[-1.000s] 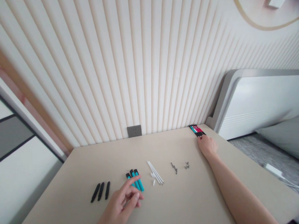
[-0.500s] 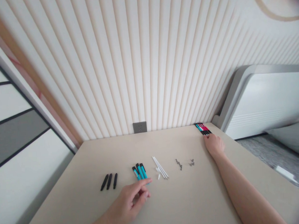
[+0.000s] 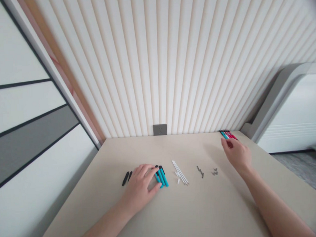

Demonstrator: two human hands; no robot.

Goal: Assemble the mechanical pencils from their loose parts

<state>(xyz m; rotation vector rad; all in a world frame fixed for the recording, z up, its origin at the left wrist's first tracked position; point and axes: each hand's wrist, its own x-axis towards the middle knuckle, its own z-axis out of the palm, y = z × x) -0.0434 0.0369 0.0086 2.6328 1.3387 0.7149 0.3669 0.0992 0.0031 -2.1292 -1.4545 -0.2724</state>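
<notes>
My left hand (image 3: 142,184) is over the teal pen barrels (image 3: 164,177), its fingers apart. Its fingertips and thumb lie against the leftmost barrel near the two ends; no firm grip shows. Several black pen parts (image 3: 125,178) lie just left of it, partly covered by the hand. My right hand (image 3: 237,154) is raised off the table, thumb and fingers loosely curved and a little apart. Nothing shows between them. Just behind it sits a row of assembled pens (image 3: 229,134) in teal, white and red with black ends, partly hidden by the fingers.
White refills (image 3: 180,172) lie mid-table with small white pieces (image 3: 177,177) beside them. Farther right are springs (image 3: 200,172) and small metal clips (image 3: 214,172). A ribbed wall with a dark socket (image 3: 160,129) borders the table's back. A grey headboard (image 3: 290,105) stands at right.
My left hand has moved up onto the teal barrels and spread its fingers. My right hand has drawn back from the row of pens and lifted. The view has shifted left.
</notes>
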